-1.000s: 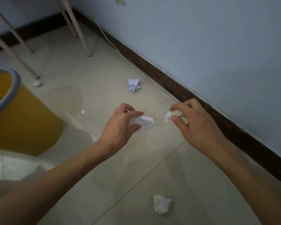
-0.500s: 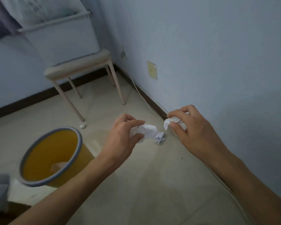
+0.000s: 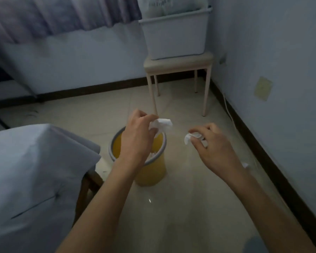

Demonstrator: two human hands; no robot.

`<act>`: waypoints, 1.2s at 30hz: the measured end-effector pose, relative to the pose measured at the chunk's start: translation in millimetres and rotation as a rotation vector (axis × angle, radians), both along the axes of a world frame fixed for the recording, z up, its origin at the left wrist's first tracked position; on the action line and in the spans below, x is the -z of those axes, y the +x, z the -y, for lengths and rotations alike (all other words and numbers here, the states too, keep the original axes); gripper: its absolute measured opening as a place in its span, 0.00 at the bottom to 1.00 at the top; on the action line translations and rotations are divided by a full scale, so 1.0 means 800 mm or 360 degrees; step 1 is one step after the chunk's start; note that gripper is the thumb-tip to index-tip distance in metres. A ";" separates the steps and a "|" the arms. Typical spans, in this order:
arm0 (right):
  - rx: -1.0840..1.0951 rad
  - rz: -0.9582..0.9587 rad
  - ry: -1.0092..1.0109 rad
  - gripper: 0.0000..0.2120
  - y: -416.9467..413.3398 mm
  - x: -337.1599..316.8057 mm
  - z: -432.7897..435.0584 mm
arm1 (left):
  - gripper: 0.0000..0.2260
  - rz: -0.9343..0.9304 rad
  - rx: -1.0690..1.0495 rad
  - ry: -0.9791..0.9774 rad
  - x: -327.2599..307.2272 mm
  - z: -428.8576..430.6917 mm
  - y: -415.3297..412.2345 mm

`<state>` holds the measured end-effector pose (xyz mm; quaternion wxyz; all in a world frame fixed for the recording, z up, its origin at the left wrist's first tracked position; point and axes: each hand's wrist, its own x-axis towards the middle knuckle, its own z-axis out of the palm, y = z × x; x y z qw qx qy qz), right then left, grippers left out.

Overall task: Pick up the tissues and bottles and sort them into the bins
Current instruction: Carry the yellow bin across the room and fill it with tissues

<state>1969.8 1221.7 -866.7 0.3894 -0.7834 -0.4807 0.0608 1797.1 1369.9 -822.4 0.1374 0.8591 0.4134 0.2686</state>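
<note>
We hold a crumpled tissue (image 3: pixel 161 124) in our left hand (image 3: pixel 139 136), pinched between thumb and fingertips directly above the mouth of the yellow bin (image 3: pixel 153 172), and a second tissue (image 3: pixel 189 138) in our right hand (image 3: pixel 211 145), which hangs to the right of the bin, over bare floor (image 3: pixel 190 207). The step in hand looks like the drop. To do it well we should let the left tissue go only while it sits over the opening, not over the grey rim, since a light wad drifts and can catch the edge and tumble out. The right hand needs to travel left until it clears the rim before we loosen it; releasing where it is now would put the tissue back on the floor. Something white already shows inside the bin, below the left wrist, so this seems to be the bin for tissues. Our left forearm reaches forward with the wrist bent down and the knuckles up, fingers curled closed around the wad. Our right forearm comes in from the lower right, palm turned down and inward, fingers bunched tight on the smaller wad. Another white scrap (image 3: pixel 245 164) lies on the floor beyond the right wrist. No bottles are in view.
</note>
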 end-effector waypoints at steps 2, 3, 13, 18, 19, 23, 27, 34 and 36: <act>-0.0071 -0.0012 -0.0029 0.13 -0.020 0.008 -0.028 | 0.16 -0.0056 -0.0047 -0.0046 0.010 -0.022 -0.021; -0.0098 -0.0015 -0.0052 0.13 -0.028 0.014 -0.041 | 0.16 -0.0081 -0.0079 -0.0070 0.019 -0.031 -0.033; -0.0155 0.0000 -0.0254 0.11 -0.078 0.070 -0.139 | 0.16 -0.0134 -0.0246 -0.0315 0.101 -0.115 -0.062; -0.0148 0.0050 -0.0346 0.12 -0.094 0.086 -0.188 | 0.16 -0.0134 -0.0266 -0.0437 0.133 -0.147 -0.071; -0.0155 0.0064 -0.0361 0.12 -0.096 0.091 -0.194 | 0.16 -0.0148 -0.0266 -0.0466 0.141 -0.153 -0.073; -0.0148 0.0125 -0.0435 0.12 -0.101 0.111 -0.209 | 0.18 -0.0181 -0.0254 -0.0578 0.167 -0.169 -0.073; -0.0140 0.0178 -0.0502 0.16 -0.100 0.119 -0.226 | 0.17 -0.0219 -0.0259 -0.0643 0.184 -0.178 -0.071; -0.0204 0.0237 -0.0628 0.24 -0.097 0.131 -0.242 | 0.23 -0.0357 -0.0178 -0.0711 0.204 -0.183 -0.076; -0.0239 0.0262 -0.0719 0.28 -0.097 0.135 -0.241 | 0.28 -0.0409 -0.0158 -0.0740 0.207 -0.185 -0.078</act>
